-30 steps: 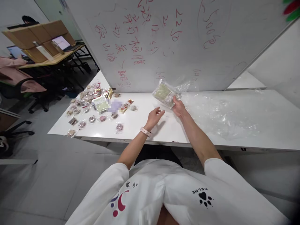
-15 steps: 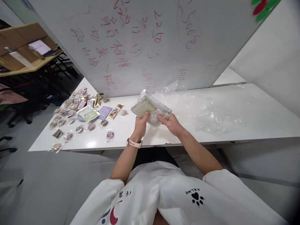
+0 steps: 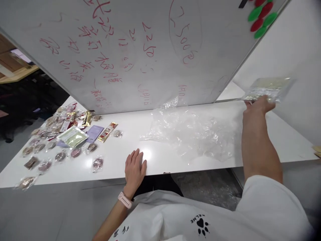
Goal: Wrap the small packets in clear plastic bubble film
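Note:
Stretched out to the far right, my right hand (image 3: 260,103) grips a clear-wrapped bag of pale green sachets (image 3: 269,87) by its near edge, holding it up above the table. My left hand (image 3: 134,167) lies flat on the white table (image 3: 130,129) near its front edge, fingers extended and holding nothing. To its left is a small clear-wrapped reddish disc (image 3: 97,163). Crumpled clear plastic film (image 3: 195,134) spreads over the table between my two hands.
Many small wrapped packets lie at the left, with a green sachet (image 3: 73,136), a purple sachet (image 3: 94,134) and a gold-red strip (image 3: 107,132) among them. A whiteboard (image 3: 160,67) with red writing stands along the table's back. A brown cardboard piece (image 3: 317,150) sits at the right edge.
My right hand has carried the bag from the middle to the far right. The left hand has let go of it and come down on the table. The view has turned right.

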The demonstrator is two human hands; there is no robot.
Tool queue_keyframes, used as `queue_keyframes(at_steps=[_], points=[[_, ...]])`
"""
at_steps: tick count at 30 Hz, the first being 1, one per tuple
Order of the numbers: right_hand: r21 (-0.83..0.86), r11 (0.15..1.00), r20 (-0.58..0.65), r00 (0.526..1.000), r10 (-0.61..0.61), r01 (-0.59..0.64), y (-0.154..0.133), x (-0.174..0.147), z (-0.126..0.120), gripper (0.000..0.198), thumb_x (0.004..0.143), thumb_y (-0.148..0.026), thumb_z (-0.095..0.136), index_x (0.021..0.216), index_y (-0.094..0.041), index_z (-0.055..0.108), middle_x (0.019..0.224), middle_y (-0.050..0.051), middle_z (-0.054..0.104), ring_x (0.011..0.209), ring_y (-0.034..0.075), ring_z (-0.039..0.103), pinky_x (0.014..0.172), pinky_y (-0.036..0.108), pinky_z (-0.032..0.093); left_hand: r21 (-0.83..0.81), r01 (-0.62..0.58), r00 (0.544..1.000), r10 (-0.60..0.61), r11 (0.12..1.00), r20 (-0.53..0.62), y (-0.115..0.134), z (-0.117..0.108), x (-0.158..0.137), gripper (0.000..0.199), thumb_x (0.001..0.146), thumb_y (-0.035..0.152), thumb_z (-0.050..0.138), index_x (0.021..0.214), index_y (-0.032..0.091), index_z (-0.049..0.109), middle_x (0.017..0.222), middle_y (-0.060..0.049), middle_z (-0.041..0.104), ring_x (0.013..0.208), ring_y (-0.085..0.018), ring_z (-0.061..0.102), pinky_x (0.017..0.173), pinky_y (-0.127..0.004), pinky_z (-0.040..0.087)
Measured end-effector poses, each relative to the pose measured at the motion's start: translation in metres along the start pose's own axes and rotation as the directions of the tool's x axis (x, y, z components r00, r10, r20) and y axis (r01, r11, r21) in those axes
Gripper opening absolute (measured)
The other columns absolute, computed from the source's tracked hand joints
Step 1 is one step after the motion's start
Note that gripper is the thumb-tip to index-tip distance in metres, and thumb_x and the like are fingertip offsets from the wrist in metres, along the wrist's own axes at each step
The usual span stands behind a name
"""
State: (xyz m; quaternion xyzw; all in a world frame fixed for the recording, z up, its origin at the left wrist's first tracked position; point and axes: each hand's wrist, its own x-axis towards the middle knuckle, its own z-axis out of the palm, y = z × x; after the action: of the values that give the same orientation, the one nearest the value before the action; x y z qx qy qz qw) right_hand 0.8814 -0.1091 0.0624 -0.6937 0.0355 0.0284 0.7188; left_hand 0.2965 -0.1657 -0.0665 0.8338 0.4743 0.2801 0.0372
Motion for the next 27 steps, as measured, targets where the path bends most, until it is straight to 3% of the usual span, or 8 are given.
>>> queue_keyframes(at_steps=[9, 12, 15, 18, 20, 22, 25, 27], points=[[-0.385, 0.923, 0.117, 0.992, 0.040, 0.008, 0.045, 0.028, 0.069, 0.046, 0.086, -0.006, 0.056, 0.132, -0.003, 0.051, 0.117, 0.023, 0.061, 0.083, 0.015, 0.061, 0.065, 0.032, 0.048, 0.159, -0.056, 0.997, 0.063, 0.986, -0.041, 0.007, -0.001, 0.008, 0.039, 0.091, 0.023, 0.058, 0.129, 0.018, 0.058, 0.139, -0.011, 0.060, 0.131, -0.030, 0.052, 0.108, -0.048, 0.042], [-0.531, 0.847, 0.109, 0.991, 0.077, -0.007, 0.046, 0.028, 0.069, 0.073, 0.069, -0.003, 0.077, 0.136, 0.001, 0.047, 0.129, 0.037, 0.051, 0.110, 0.027, 0.058, 0.086, 0.047, 0.045, 0.159, -0.049, 0.998, 0.053, 0.986, -0.022, 0.007, 0.000, 0.008, 0.041, 0.091, 0.023, 0.058, 0.131, 0.019, 0.057, 0.140, -0.010, 0.059, 0.131, -0.031, 0.051, 0.107, -0.048, 0.042], [-0.634, 0.740, 0.080, 0.970, -0.228, 0.226, 0.036, 0.013, 0.060, 0.086, 0.069, -0.009, 0.080, 0.146, -0.008, 0.041, 0.152, 0.034, 0.030, 0.140, 0.030, 0.031, 0.109, 0.051, 0.025, 0.133, -0.018, 1.000, 0.020, 0.991, -0.012, 0.007, 0.000, 0.008, 0.044, 0.090, 0.023, 0.058, 0.134, 0.023, 0.055, 0.142, -0.009, 0.058, 0.132, -0.032, 0.050, 0.107, -0.050, 0.042], [-0.506, 0.608, 0.414, 0.790, -0.452, 0.612, 0.028, -0.027, 0.040, 0.043, 0.089, -0.025, 0.065, 0.131, -0.014, 0.060, 0.138, 0.024, 0.053, 0.130, 0.028, 0.045, 0.106, 0.047, 0.031, 0.085, 0.018, 1.000, -0.019, 0.996, 0.009, 0.008, 0.001, 0.007, 0.047, 0.089, 0.024, 0.059, 0.135, 0.027, 0.054, 0.143, -0.008, 0.057, 0.133, -0.033, 0.050, 0.108, -0.052, 0.040], [-0.289, 0.549, 0.800, 0.513, -0.311, 0.784, 0.029, -0.063, 0.024, 0.033, 0.093, -0.038, 0.059, 0.117, -0.019, 0.069, 0.123, 0.016, 0.066, 0.115, 0.026, 0.057, 0.098, 0.044, 0.039, 0.053, 0.037, 0.999, -0.039, 0.998, 0.025, 0.009, 0.000, 0.008, 0.047, 0.088, 0.025, 0.059, 0.135, 0.028, 0.055, 0.143, -0.008, 0.057, 0.134, -0.033, 0.050, 0.109, -0.054, 0.039], [-0.169, 0.443, 0.966, 0.237, -0.102, 0.880, 0.031, -0.100, 0.009, 0.032, 0.086, -0.048, 0.065, 0.102, -0.022, 0.074, 0.105, 0.010, 0.073, 0.102, 0.027, 0.063, 0.093, 0.043, 0.042, 0.022, 0.054, 0.998, -0.055, 0.998, 0.033, 0.010, -0.001, 0.007, 0.045, 0.089, 0.026, 0.058, 0.134, 0.028, 0.056, 0.143, -0.008, 0.057, 0.134, -0.034, 0.049, 0.110, -0.054, 0.038], [-0.189, 0.328, 0.965, 0.237, -0.114, 0.926, 0.023, -0.149, -0.005, 0.031, 0.084, -0.050, 0.063, 0.074, -0.021, 0.069, 0.069, 0.003, 0.067, 0.075, 0.022, 0.062, 0.080, 0.037, 0.045, -0.036, 0.092, 0.995, -0.090, 0.995, 0.047, 0.010, -0.002, 0.007, 0.041, 0.090, 0.029, 0.057, 0.131, 0.027, 0.059, 0.143, -0.009, 0.057, 0.136, -0.034, 0.047, 0.112, -0.054, 0.035], [-0.124, 0.462, 0.918, 0.278, -0.282, 0.878, 0.004, -0.179, -0.011, 0.037, 0.089, -0.051, 0.057, 0.070, -0.021, 0.064, 0.059, -0.001, 0.058, 0.061, 0.016, 0.054, 0.066, 0.031, 0.043, -0.084, 0.129, 0.990, -0.124, 0.988, 0.064, 0.010, -0.004, 0.007, 0.038, 0.090, 0.033, 0.058, 0.128, 0.026, 0.061, 0.143, -0.010, 0.057, 0.137, -0.034, 0.045, 0.114, -0.055, 0.034]])
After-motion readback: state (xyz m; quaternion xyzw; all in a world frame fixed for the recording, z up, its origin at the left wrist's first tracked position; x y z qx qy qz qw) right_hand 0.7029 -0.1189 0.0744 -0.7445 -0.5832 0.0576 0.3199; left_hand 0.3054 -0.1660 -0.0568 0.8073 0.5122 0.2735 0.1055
